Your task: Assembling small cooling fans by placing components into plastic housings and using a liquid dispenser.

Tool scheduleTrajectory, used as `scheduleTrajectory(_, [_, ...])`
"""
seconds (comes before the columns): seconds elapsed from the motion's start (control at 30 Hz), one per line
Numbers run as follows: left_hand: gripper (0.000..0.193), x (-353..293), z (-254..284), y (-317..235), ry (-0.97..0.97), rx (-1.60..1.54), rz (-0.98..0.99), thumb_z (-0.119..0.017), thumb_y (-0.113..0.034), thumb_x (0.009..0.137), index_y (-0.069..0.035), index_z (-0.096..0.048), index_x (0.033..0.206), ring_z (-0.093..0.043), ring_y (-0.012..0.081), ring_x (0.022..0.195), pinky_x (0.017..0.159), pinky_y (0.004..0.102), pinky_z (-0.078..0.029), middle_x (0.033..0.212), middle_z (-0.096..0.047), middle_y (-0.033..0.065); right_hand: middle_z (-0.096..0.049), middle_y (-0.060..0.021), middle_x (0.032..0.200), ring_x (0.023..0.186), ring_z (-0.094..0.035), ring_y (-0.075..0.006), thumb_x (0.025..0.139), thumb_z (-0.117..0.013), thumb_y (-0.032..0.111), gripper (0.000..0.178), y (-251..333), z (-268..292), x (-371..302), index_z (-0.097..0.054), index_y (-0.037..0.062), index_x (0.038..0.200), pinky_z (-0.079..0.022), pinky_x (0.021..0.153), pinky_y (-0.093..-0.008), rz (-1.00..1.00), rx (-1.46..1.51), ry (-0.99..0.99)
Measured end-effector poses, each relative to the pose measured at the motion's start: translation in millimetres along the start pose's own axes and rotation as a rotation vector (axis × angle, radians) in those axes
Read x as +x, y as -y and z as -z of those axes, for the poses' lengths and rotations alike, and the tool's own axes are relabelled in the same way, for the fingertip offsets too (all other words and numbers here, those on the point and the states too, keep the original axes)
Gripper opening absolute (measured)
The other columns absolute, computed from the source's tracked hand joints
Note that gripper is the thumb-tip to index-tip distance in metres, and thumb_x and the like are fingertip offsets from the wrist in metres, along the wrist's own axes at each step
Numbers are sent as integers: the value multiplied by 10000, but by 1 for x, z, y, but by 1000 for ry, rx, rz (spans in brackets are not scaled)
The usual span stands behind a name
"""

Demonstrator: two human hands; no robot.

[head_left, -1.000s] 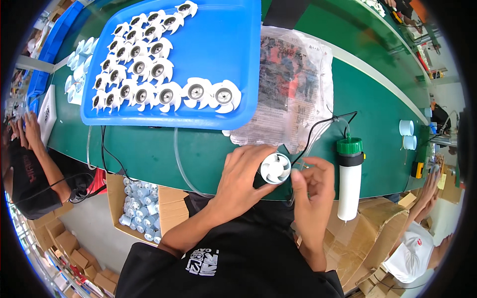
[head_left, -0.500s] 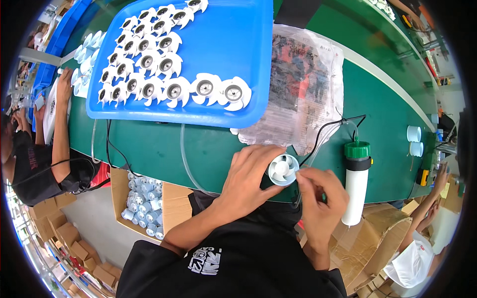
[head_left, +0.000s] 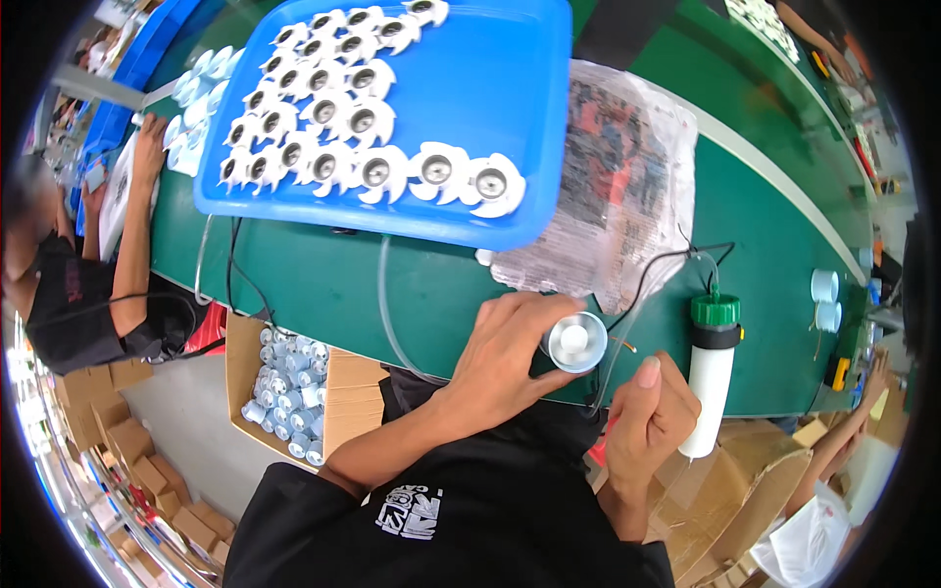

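Note:
My left hand (head_left: 503, 351) is wrapped around the side of a small light-blue round fan housing (head_left: 600, 350), its open end facing up. Inside the rim sits a white fan (head_left: 573, 340); its round hub shows, but the separate blades cannot be made out. A short orange-brown wire end (head_left: 623, 343) sticks out beside the housing. To the right, apart from it, my right hand (head_left: 649, 416) is curled with the thumb against the bent fingers, and nothing shows in it.
A blue tray (head_left: 470, 88) of white bladed impellers (head_left: 376, 173) stands on the green table, overlapping printed sheets (head_left: 627, 176). At right is a white cylinder with a green cap (head_left: 716, 311). Below left, a cardboard box (head_left: 353, 392) holds blue housings. A co-worker (head_left: 78, 284) is at far left.
My right hand has drawn back from the fan, down and to the right. The fan's blades, distinct before, are now a blur around the hub. The whole view has shifted slightly.

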State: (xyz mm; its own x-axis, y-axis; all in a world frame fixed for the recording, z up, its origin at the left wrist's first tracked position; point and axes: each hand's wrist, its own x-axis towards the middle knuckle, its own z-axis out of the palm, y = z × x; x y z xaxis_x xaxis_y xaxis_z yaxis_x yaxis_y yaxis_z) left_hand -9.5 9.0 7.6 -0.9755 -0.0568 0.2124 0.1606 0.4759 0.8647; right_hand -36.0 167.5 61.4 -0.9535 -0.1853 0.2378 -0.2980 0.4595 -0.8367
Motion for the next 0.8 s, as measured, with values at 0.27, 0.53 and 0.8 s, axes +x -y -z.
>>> scheduleTrajectory(0.27, [441,-30,34,-3,-115,-73,-341,-823,-284,729,-146,-632,1102,-538,309,1130,938,432,-408,1316,-563,106,-384,-54,463,432,-387,-187,1014,-454,232,571,0,22,-14,-420,47,475,-327,464,-344,377,70,-398])
scheduleTrajectory(0.53, [536,-22,245,66,-1050,354,293,-725,-117,827,2,-503,1300,-535,229,1125,952,331,-424,1261,-553,145,-344,-50,490,487,-355,-156,978,-400,223,490,-17,57,-14,-396,43,522,-304,506,-290,172,-28,-517])
scheduleTrajectory(0.8, [611,-124,530,327,-737,795,273,-699,-250,894,86,-447,1339,-481,323,1231,1066,383,-359,1334,-499,244,-528,-160,688,669,-564,-360,849,-682,177,182,-2,96,93,-607,15,814,-451,602,-425,208,-338,35])
